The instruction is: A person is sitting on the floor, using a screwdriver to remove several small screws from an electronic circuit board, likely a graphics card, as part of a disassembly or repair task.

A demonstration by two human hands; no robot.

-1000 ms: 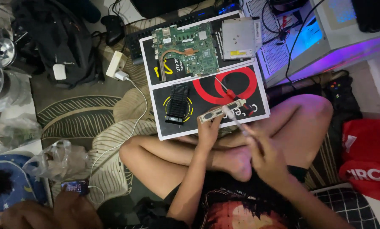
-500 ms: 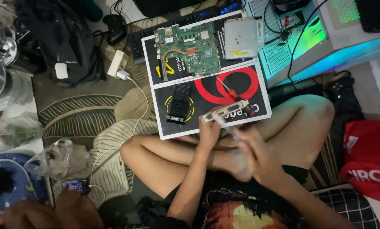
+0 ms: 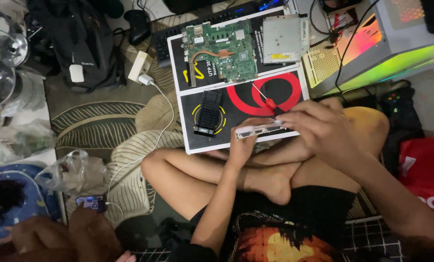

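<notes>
Frame centre: left hand [image 3: 243, 145] gripping silver bracket [image 3: 261, 130] from below; right hand [image 3: 323, 128] pinching its right end. Red-handled screwdriver [image 3: 268, 100] lying just above on black mat [image 3: 236, 109]. Green circuit board [image 3: 220, 52] upper centre.

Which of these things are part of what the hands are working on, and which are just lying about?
In hand: left hand and right hand hold a narrow silver part; red-handled screwdriver; green circuit board; black heatsink.

Lying about: black backpack; white charger; phone; plastic bag.
</notes>
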